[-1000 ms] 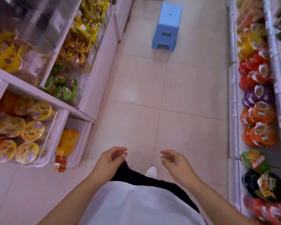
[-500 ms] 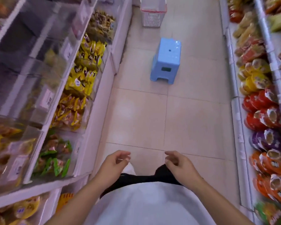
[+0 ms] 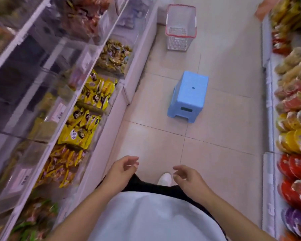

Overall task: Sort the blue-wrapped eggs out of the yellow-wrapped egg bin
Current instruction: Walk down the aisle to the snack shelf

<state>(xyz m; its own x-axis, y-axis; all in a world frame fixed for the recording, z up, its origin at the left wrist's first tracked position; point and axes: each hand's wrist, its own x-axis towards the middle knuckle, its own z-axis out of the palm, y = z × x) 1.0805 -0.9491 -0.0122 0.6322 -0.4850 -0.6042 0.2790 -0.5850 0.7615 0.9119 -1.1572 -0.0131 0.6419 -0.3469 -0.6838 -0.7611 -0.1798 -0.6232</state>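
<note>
I look down a shop aisle. My left hand (image 3: 122, 171) hangs in front of my waist with loosely curled fingers and holds nothing. My right hand (image 3: 188, 180) hangs beside it, also loosely curled and empty. On the left shelf, clear bins hold yellow-wrapped packets (image 3: 96, 94), with more yellow packets (image 3: 78, 131) in the bin below. I cannot tell whether these are the egg bins. No blue-wrapped eggs show in this view.
A blue plastic stool (image 3: 188, 96) stands in the middle of the tiled aisle ahead. Beyond it a white basket with a red rim (image 3: 181, 27) sits on the floor. Round snack tubs (image 3: 295, 141) line the right shelf. My white shoe (image 3: 164, 179) shows below.
The view has moved forward along the aisle and tilted up: stool and basket are now lower in view. The yellow bins slid closer on the left. Both hands stayed loose and empty.
</note>
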